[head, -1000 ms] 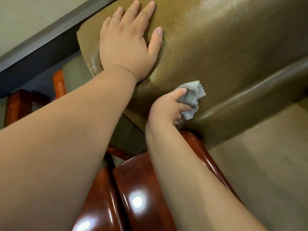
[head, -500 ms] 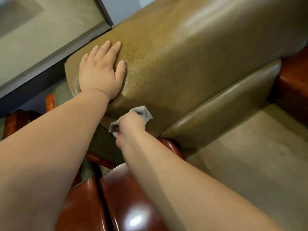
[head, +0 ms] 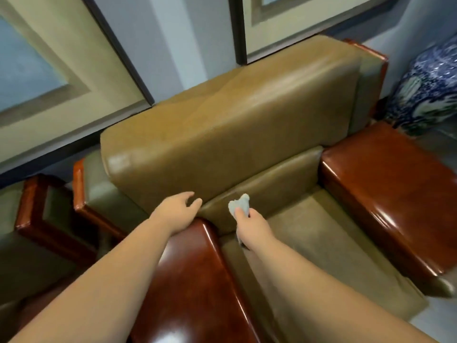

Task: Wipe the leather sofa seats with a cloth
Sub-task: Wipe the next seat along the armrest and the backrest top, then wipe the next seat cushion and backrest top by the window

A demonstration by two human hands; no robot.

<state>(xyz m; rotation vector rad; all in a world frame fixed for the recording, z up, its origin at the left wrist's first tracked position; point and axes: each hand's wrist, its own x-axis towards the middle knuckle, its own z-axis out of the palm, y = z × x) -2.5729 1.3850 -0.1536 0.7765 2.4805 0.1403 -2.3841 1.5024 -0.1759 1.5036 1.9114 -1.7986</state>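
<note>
Looking down at a brown leather sofa chair (head: 247, 125) with shiny red-brown wood arms. Big back cushion (head: 230, 134) standing up at the far side, just below two framed pictures (head: 49, 70) on the wall. Smaller, darker cushion (head: 267, 189) leaning at the foot of the big one. Flat seat (head: 321, 243) in the middle, between the near-left wood arm (head: 193, 280) and the right wood arm (head: 385, 199).

Left hand (head: 178, 211) reaching over the far end of the near-left wood arm, at the low left corner of the big back cushion. Fingers (head: 189, 195) loosely bent and a little apart, tips at the leather — thumb sticking out to the right. Holding nothing.

Right hand (head: 249, 224) just to the right of it, over the far left corner of the seat. Fingers curled in, pinching a small pale grey cloth (head: 239, 205). Top of the cloth poking up past the knuckles, in front of the smaller cushion — cannot tell if touching it. A thin bit of cloth hanging below the hand too.

Another chair of the same kind (head: 32, 219) off to the left, with wood trim. Blue and white patterned pot (head: 430, 90) at the far right, past the right wood arm.
</note>
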